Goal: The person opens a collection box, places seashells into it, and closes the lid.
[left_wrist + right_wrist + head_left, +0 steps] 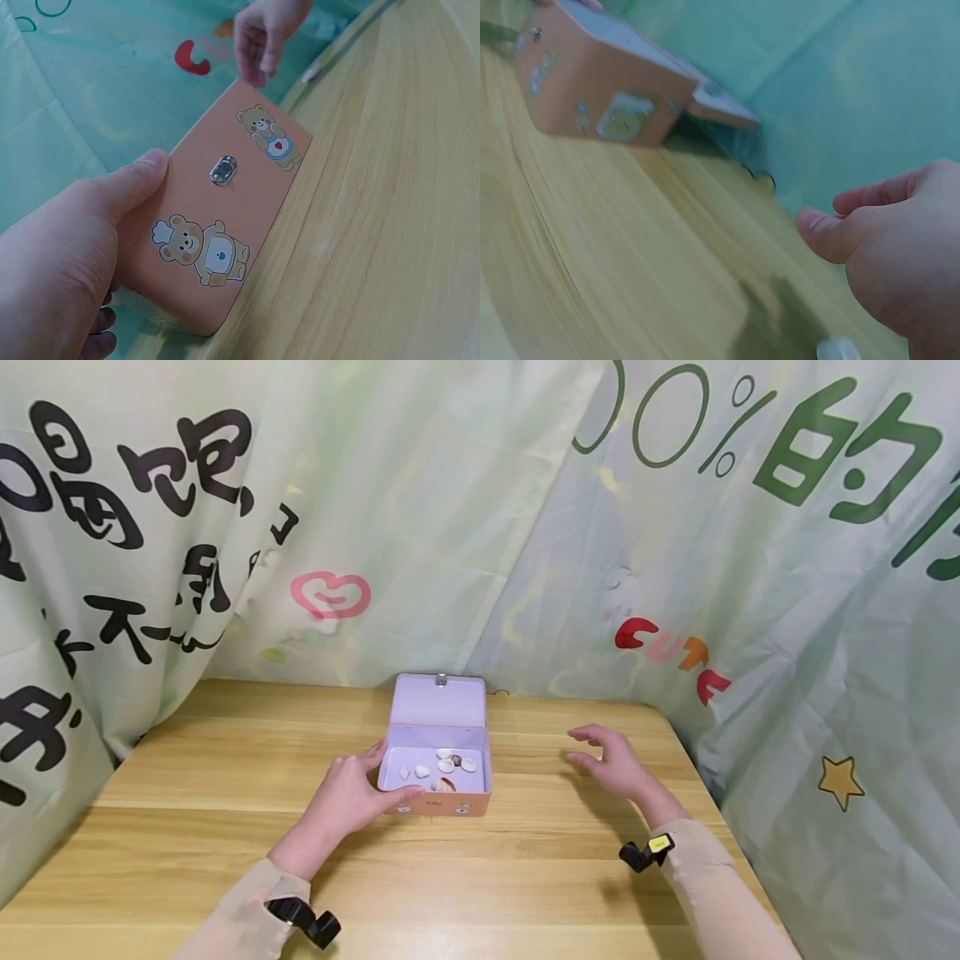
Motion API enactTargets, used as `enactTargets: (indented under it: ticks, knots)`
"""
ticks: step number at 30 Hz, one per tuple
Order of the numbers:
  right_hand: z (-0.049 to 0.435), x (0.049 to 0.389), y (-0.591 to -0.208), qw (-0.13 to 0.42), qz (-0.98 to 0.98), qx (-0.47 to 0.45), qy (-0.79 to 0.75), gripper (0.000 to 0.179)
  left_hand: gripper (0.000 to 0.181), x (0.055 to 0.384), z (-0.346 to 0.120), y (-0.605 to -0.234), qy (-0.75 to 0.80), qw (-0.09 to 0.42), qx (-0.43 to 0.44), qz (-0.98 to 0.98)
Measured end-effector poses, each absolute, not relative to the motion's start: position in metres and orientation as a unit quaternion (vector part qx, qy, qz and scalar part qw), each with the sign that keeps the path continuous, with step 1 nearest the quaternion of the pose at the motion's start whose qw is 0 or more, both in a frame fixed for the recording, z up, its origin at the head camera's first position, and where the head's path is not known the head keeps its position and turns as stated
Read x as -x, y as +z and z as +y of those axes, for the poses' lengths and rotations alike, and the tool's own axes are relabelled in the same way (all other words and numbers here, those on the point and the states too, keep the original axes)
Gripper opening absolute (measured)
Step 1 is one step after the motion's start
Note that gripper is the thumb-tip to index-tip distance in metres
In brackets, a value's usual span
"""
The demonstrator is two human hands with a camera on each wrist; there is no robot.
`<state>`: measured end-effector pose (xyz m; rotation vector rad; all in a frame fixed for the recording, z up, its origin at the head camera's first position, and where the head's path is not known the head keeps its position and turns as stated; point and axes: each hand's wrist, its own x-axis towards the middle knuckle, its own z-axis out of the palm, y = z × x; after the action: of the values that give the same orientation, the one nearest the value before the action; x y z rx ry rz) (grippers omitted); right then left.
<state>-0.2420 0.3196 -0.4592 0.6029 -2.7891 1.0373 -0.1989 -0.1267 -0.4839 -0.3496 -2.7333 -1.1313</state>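
An orange tin box [477, 803] with bear pictures and a lilac inside stands on the table, its lid [438, 700] raised at the back. Inside lie several seashells [446, 766], mostly white, one dark and one reddish brown. My left hand [352, 797] grips the box's left end, thumb at the front rim and fingers along the side. To the right of the box, my right hand [611, 764] hovers over the table, thumb and fingers apart with nothing visible between them. A small white object [838, 350] lies below it in the right wrist view, cut off by the frame.
The wooden table [225, 827] carries the box near its back edge. A printed cloth curtain [420, 527] hangs behind the table and down both sides. A thin dark loop [765, 178] shows at the table's back edge near the lid.
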Motion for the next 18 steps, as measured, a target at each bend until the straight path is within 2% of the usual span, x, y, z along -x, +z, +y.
enactTargets:
  ticks: [11,18]
  knots:
    - [0.358,0.244,-0.493,0.025,-0.920,-0.159,0.357,0.043,0.121,0.198,-0.127,-0.483,-0.377,0.076,0.111,-0.916]
    - [0.369,0.243,-0.499,0.048,-0.929,-0.167,0.326,0.042,0.120,0.198,-0.127,-0.482,-0.373,0.076,0.110,-0.918]
